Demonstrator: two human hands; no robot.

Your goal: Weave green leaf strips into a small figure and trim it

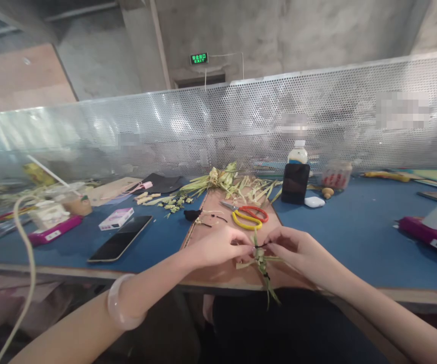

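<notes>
A small bundle of pale green plant strips [261, 263] lies at the front edge of the brown board [218, 270], its ends hanging over the edge. My left hand [228, 246] pinches at the bundle's upper left, fingertips closed near a dark thread [261, 246]. From the right, my right hand [290, 246] pinches the dark thread close to the bundle. Scissors with red and yellow handles [247, 220] lie just beyond my hands. Behind them is a heap of dry leaf strips [226, 182]. A black thread bundle [192, 215] rests left of the scissors.
On the left are a phone [122, 240], a small box [116, 219], a tissue pack [53, 230] and a drink cup [76, 202]. A dark upright device [295, 183], a white case [314, 202] and a bottle [298, 151] stand right. A perforated screen [241, 116] crosses behind.
</notes>
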